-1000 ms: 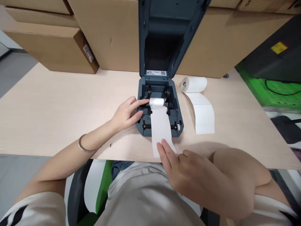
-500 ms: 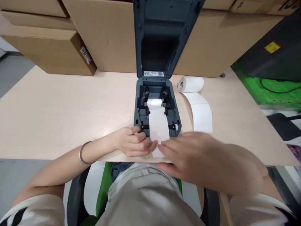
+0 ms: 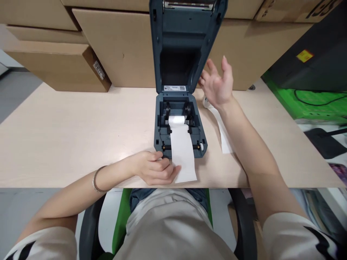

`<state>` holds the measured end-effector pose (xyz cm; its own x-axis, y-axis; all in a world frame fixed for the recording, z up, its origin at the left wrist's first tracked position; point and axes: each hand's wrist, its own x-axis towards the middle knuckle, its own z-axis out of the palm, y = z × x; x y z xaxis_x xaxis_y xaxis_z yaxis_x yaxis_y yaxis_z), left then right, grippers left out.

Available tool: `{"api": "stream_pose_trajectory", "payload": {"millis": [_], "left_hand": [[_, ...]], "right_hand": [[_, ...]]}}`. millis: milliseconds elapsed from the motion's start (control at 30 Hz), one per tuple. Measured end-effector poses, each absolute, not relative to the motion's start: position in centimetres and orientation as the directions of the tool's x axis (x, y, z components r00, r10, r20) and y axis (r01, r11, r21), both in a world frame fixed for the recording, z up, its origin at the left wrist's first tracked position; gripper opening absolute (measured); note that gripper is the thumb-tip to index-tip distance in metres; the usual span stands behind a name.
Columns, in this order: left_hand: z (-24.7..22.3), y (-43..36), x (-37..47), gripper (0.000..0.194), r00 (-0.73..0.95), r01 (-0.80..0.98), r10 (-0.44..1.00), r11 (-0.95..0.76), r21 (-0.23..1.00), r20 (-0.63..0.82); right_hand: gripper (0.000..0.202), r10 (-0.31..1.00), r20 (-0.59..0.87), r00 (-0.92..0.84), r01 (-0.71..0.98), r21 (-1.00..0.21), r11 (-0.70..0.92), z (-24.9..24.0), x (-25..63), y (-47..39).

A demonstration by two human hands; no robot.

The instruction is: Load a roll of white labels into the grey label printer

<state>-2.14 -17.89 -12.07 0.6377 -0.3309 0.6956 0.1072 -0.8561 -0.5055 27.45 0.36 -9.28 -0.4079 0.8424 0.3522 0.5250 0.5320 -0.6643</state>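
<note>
A dark grey label printer [image 3: 158, 108] stands on the table with its lid [image 3: 179, 27] raised. Inside sits a small white paper roll [image 3: 176, 120], and its paper strip [image 3: 183, 153] runs forward over the black roller [image 3: 167, 147] and past the printer's front edge. My left hand [image 3: 158, 168] is curled at the front left corner, its little-finger side touching the strip's left edge; what its fingers grip, if anything, is hidden. My right hand [image 3: 217, 83] is raised beside the lid's right edge, fingers spread, holding nothing.
Behind my right arm, a second label roll [image 3: 206, 102] lies with its strip [image 3: 223, 135] unrolled towards me. Cardboard boxes [image 3: 116, 47] line the back. A black box [image 3: 311, 68] stands at the right above something green. The table's front edge [image 3: 217, 187] is near my body.
My right hand has moved from the strip's front end up and back to beside the lid, and its fingers have spread. My left hand has hardly moved.
</note>
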Motion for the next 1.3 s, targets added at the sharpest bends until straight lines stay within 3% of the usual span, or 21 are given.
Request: {"api": "stream_pose_trajectory", "payload": {"millis": [100,267,433,533,667,767,900,1100,1300], "left_hand": [[-12.0,-17.9,-2.3,0.014,0.66,0.118,-0.32,-0.849,-0.515,0.679],[-12.2,-17.8,-2.5,0.007,0.692,0.106,-0.318,-0.843,-0.527,0.648],[-12.1,-17.7,-2.6,0.011,0.66,0.116,-0.359,-0.819,-0.562,0.66],[-12.1,-18.0,-2.5,0.009,0.683,0.14,-0.371,-0.778,-0.612,0.629],[-12.9,-18.0,-2.5,0.009,0.637,0.191,-0.447,-0.698,-0.69,0.628],[-13.9,-17.8,-2.7,0.016,0.617,0.147,-0.509,-0.675,-0.723,0.6],[-14.0,-17.9,-2.9,0.015,0.754,0.094,-0.391,-0.731,-0.676,0.527],[-12.4,-18.3,-2.4,0.007,0.576,0.202,-0.306,-0.845,-0.495,0.758],[-12.4,-17.6,-2.8,0.013,0.614,0.08,-0.365,-0.853,-0.516,0.699]], "right_hand": [[0.107,0.88,0.326,-0.345,0.449,-0.767,0.459,-9.3,27.0,-0.2],[0.108,0.893,0.324,-0.312,0.388,-0.815,0.43,-8.5,26.4,-1.1],[0.102,0.869,0.431,-0.243,0.205,-0.853,0.48,-6.8,25.8,-2.8],[0.084,0.855,0.43,-0.291,0.122,-0.869,0.479,-5.7,25.2,-4.4],[0.055,0.813,0.349,-0.467,0.238,-0.835,0.496,-4.9,24.5,-6.3],[0.061,0.777,0.3,-0.553,0.359,-0.756,0.547,-4.8,24.4,-6.7],[0.068,0.744,0.288,-0.603,0.431,-0.666,0.608,-4.6,24.8,-6.6],[0.088,0.702,0.203,-0.683,0.497,-0.576,0.649,-4.2,25.3,-7.2],[0.106,0.68,0.152,-0.718,0.52,-0.533,0.668,-4.0,25.4,-7.2]]}}
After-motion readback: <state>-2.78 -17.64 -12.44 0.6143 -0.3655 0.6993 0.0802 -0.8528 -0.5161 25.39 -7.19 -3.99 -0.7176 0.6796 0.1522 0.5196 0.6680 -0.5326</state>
